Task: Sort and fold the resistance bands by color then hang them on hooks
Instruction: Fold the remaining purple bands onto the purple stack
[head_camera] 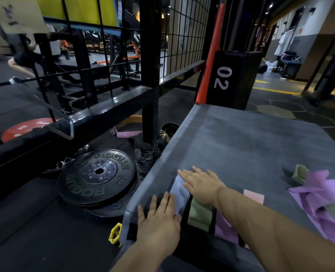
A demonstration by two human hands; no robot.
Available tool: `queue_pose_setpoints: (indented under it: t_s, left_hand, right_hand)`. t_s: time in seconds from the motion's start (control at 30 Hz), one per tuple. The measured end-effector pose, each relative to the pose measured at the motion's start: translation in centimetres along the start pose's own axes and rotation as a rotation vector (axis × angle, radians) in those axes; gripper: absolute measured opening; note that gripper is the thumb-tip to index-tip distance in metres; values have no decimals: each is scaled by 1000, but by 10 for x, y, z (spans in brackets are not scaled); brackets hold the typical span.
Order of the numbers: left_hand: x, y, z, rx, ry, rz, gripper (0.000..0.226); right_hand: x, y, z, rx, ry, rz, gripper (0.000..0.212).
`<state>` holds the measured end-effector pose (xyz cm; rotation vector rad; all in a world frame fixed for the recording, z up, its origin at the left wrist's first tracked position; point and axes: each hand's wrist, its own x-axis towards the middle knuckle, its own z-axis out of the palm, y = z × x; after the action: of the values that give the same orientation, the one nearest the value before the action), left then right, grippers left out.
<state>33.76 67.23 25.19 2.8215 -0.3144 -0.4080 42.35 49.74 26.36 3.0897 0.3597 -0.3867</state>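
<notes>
My left hand point(158, 218) and right hand point(200, 185), a little apart and flat with straight fingers, press a pale lilac band point(179, 197) at the front left edge of the padded box point(241, 144). I should probably smooth outward, keeping its edges aligned.

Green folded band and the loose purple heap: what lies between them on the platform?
In the head view, a folded purple band and a pink band, partly hidden by the right forearm.
</notes>
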Motion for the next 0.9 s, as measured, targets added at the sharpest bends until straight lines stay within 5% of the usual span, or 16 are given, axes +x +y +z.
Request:
queue_pose_setpoints:
  t_s: [0.27, 0.57, 0.73, 0.83, 0.9]
  left_hand:
    - [6, -1, -12, -57, -36, -2, 59]
    - [6, 35, -34, -13, 201, 76, 55]
    - [0, 89, -24, -13, 231, 303, 50]
    - [-15, 131, -11, -40, 232, 426, 67]
    - [-25, 160, 1, -23, 162, 466, 51]
  right_hand:
    - [1, -4, -3, 26, 31, 31, 50]
    - [-55, 13, -22, 235, 297, 125, 45]
    - [-128, 60, -4, 216, 363, 242, 41]
    - [-178, 99, 15, 201, 419, 349, 66]
    - [-214, 123, 26, 217, 487, 452, 54]
